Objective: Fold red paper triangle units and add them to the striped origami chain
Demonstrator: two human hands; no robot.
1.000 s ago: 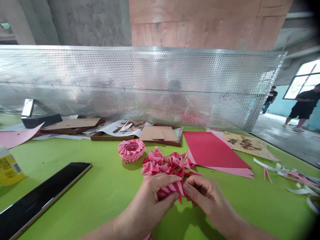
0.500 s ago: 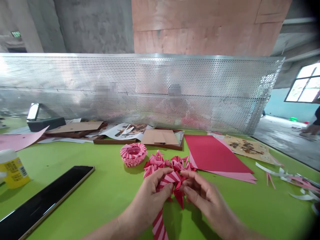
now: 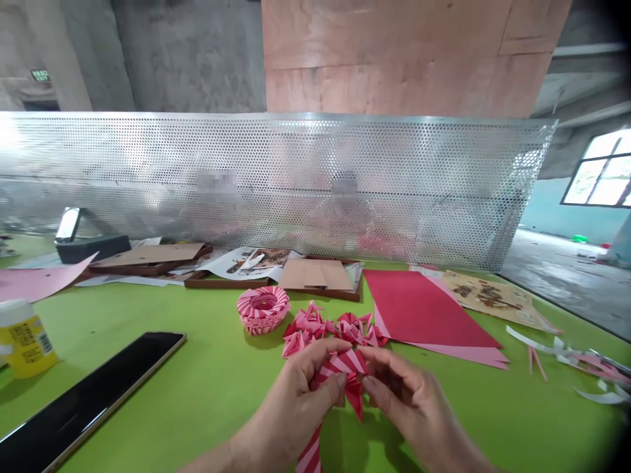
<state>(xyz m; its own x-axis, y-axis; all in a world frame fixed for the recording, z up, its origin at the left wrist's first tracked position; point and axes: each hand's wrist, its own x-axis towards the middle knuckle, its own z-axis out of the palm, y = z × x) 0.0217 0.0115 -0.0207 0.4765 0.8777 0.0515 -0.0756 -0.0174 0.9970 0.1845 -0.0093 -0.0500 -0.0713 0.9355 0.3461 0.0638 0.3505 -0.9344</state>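
Observation:
Between my hands is a chain of folded paper pieces point(image 3: 351, 361), striped red and pink, with a tail hanging toward the table's front edge. My left hand point(image 3: 305, 391) is closed around its curved part, thumb in front. My right hand point(image 3: 407, 391) pinches its right end, where loose red points stick out; the exact piece under the fingertips is partly hidden. Just beyond lies a pile of folded red and pink paper pieces point(image 3: 315, 322). A round woven paper ring point(image 3: 263, 309) in the same stripes stands left of the pile.
On the green table point(image 3: 207, 387) a dark phone point(image 3: 93, 401) and a yellow glue bottle point(image 3: 28, 345) lie at left. Red and pink paper sheets point(image 3: 424, 309) spread at right, near paper scraps point(image 3: 591, 368). Brown frames point(image 3: 320, 272) line the perforated metal screen point(image 3: 296, 184).
My right fingers have closed in nearer to the striped chain and my left hand. The view has tilted slightly upward; the objects on the table stay in place.

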